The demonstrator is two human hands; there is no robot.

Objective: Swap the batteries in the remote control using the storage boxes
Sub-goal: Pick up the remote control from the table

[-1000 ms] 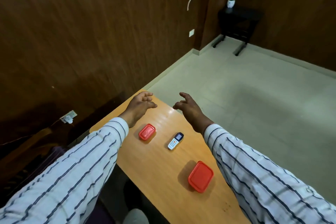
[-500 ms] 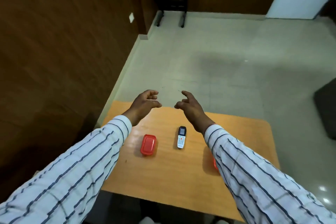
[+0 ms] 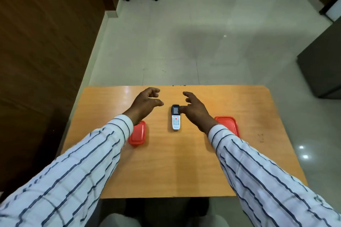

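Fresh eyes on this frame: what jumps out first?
The left hand and right hand hover open over the far half of the orange table. Between them lies a white remote, buttons up. Red lidded boxes flank it: the left box by the left wrist, the right box partly behind the right wrist.

This is looking like a sparse office room. Dark wood-panelled walls are enclosing a pale tiled floor, with an orange laminate table standing there.

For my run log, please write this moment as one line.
left hand: open, empty; right hand: open, over remote control; small red box, larger red box: lids on
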